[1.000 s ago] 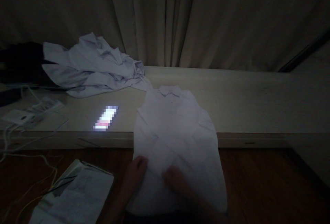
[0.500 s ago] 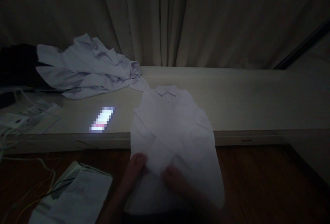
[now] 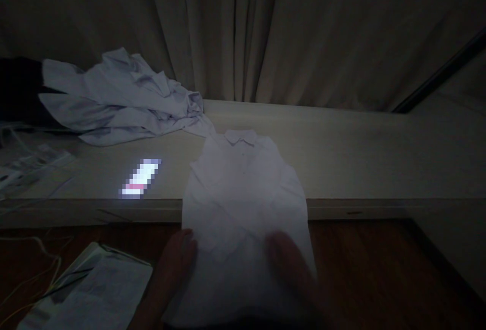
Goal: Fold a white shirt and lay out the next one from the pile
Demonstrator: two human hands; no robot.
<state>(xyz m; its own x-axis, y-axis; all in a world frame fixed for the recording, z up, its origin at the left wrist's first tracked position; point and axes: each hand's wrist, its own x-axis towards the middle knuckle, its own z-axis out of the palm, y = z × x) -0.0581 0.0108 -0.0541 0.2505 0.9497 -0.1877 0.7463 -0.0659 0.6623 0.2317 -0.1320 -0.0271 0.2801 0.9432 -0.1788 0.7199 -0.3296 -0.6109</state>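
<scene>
Your left hand [image 3: 181, 251] is at the left edge of the white shirt [image 3: 241, 188]; your right hand [image 3: 284, 255], blurred, at its lower front. Collar [image 3: 240, 137] end on pale ledge [image 3: 364, 160], near crumpled white clothes [image 3: 125, 99], bright pixelated rectangle [image 3: 142, 177]. Curtains [image 3: 212, 31] behind.

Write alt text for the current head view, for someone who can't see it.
A left hand and a right hand are at the lower part of a white collared shirt, which lies over the front edge of a pale ledge in dim light. To its left are a bright pixelated rectangle and crumpled white cloth; curtains hang behind.
</scene>
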